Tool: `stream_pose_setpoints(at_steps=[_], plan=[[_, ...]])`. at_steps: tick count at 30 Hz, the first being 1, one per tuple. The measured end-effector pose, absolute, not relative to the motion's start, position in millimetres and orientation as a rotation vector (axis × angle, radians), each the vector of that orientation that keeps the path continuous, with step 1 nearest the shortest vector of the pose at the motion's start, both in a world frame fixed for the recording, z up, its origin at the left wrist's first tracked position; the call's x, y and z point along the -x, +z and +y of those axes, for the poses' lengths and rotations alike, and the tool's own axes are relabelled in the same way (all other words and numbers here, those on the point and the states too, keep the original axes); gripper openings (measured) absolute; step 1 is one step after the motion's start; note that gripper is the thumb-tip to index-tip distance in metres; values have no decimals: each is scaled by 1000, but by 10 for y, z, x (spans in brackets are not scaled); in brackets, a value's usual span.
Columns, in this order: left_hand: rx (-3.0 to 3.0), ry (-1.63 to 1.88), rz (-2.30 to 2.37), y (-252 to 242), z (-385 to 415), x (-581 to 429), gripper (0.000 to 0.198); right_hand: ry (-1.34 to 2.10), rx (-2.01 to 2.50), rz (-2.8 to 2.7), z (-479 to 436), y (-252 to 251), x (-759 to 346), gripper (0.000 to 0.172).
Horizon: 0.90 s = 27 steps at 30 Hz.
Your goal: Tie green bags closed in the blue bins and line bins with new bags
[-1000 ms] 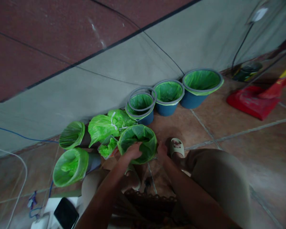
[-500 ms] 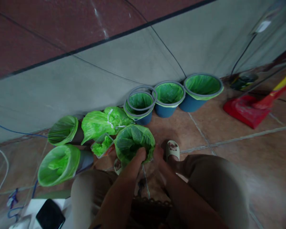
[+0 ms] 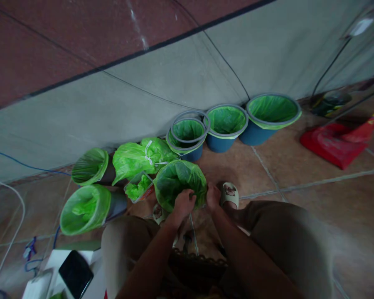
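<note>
A bin lined with a green bag [image 3: 178, 182] stands on the floor between my feet. My left hand [image 3: 183, 203] is closed on the near edge of that green liner. My right hand [image 3: 212, 196] is closed on the liner's right edge, beside my sandal [image 3: 230, 193]. A tied, full green bag [image 3: 140, 158] lies just behind the bin. Next to it sits a small clear packet of green bags [image 3: 139, 189].
Three blue bins with green liners [image 3: 187, 135] [image 3: 226, 124] [image 3: 272, 114] stand along the wall. Two lined bins [image 3: 90, 166] [image 3: 87, 207] lie on their sides at the left. A red dustpan [image 3: 333, 143] is at the right. A phone [image 3: 76, 274] and cables [image 3: 6, 232] lie at lower left.
My left hand came out of the bin's mouth and closed on the liner's near edge. My right hand stayed at the right edge. The view shifted slightly.
</note>
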<state>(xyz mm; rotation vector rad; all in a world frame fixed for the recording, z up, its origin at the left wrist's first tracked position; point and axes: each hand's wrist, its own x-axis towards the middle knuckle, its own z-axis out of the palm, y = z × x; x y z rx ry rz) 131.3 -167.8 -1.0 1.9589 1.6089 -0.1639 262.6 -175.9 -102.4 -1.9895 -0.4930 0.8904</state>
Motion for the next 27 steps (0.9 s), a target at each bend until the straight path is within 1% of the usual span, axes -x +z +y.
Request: stream_pose_setpoints(at_steps=[3, 8, 14, 19, 21, 24, 27], plan=[[-1996, -212, 1585, 43, -1914, -1322, 36, 954, 1899, -401, -1767, -938, -2581, 43], [-2102, -319, 1546, 46, -2016, -1320, 22, 965, 1866, -519, -1766, -843, -2554, 51], [-2076, -356, 1484, 21, -1913, -1168, 32, 898, 1935, -627, -1757, -838, -2584, 55], [-2043, -433, 1565, 3, -1888, -1106, 32, 921, 1959, -599, -1757, -885, -2586, 51], [-2061, -407, 1656, 56, -1890, -1146, 29, 941, 1920, -578, -1758, -898, -2585, 50], [-2124, -254, 1770, 175, -1922, -1264, 28, 941, 1877, -538, -1755, -908, -2593, 48], [-2197, -157, 1697, 229, -2014, -1399, 24, 918, 1867, -508, -1744, -918, -2610, 48]])
